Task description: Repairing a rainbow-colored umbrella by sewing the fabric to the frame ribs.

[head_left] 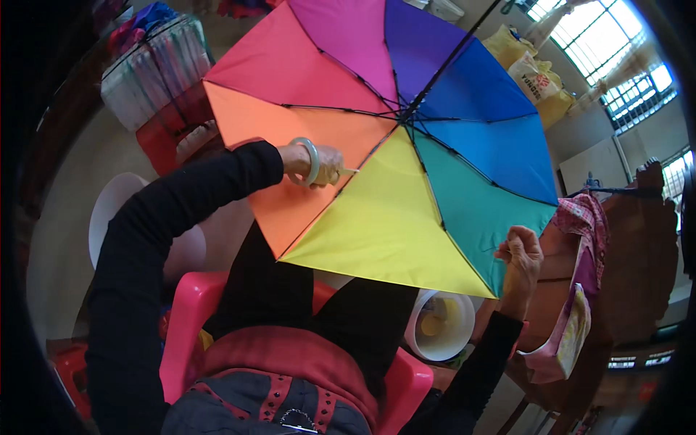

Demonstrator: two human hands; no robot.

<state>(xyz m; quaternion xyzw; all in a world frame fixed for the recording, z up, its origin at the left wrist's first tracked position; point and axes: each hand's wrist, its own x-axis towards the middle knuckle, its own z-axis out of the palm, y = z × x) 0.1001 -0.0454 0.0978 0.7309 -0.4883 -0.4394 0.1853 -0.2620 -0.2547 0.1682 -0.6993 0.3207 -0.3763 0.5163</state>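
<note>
A rainbow umbrella [377, 239] lies spread open over my lap, with its inner side, black ribs and black shaft [453, 54] facing me. My left hand [324, 165], with a pale bangle [313, 161] at the wrist, is closed at the seam between the orange and yellow panels. It appears to grip the umbrella there, and a small pale tip sticks out past the fingers. Over the outer edge of the green panel, my right hand [520, 254] is held in a pinch. Whatever lies between those fingertips is too small to make out.
I sit on a pink plastic chair [190, 319]. A white bucket [464, 319] stands below the umbrella's near edge, and a pale tub [116, 217] is at the left. Cloths [583, 225] hang by wooden furniture at the right. Yellow bags [554, 101] sit under the window.
</note>
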